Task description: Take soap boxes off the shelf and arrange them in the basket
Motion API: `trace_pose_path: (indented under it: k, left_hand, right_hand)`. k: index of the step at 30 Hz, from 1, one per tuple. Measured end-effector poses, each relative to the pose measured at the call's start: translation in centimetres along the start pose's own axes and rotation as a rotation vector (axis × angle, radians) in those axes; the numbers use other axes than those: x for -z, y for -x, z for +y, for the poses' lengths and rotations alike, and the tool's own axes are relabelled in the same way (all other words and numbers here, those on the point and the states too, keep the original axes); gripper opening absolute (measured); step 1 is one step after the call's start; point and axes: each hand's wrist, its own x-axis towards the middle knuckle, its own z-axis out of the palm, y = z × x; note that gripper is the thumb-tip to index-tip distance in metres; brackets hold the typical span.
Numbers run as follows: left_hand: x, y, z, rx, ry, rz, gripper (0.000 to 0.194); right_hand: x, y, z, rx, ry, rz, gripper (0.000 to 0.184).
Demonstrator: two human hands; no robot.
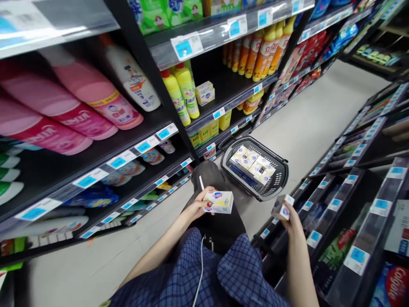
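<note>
My left hand (pixel 204 202) grips a white and yellow soap box (pixel 220 202) above my knees, its printed face turned up. Out to the right, my right hand (pixel 290 218) has its fingers wrapped round a second, similar soap box (pixel 282 207), held tilted. On the floor ahead stands a dark shopping basket (pixel 281 181). Several more soap boxes (pixel 252 164) of the same look lie in it, side by side. A small stack of such boxes (pixel 205 93) sits on the shelf ahead, beside yellow bottles (pixel 185 91).
Shelving with pink bottles (pixel 105 104) runs along my left, its price-tag edge (pixel 118 162) close by. Orange and yellow bottles (pixel 268 49) stand farther along. On my right are low racks with toothpaste boxes (pixel 391 283). The pale floor aisle (pixel 319 102) stretches ahead past the basket.
</note>
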Motion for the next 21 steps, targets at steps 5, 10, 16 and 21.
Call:
trace_pose_path:
  k: [5,10,16,21]
  left_hand:
    - [0.7,-3.3,1.0,-0.028,-0.02,0.046,0.057]
    - [2.5,-5.1,1.6,0.062,0.073,0.011,0.059]
    - [4.4,-5.9,0.7,0.066,0.168,0.071,0.068]
    - [4.3,-6.2,1.1,0.134,0.186,0.08,0.068]
  right_hand:
    - [-2.2,-6.8,-0.1,0.134,0.548,0.167,0.055]
    - [-5.1,-12.8,-1.1,0.408,1.364,0.097,0.069]
    - [-6.8,-17.7,0.4,0.347,1.572,0.023,0.068]
    - [-7.5,-20.0,1.5,0.295,1.504,0.065,0.067]
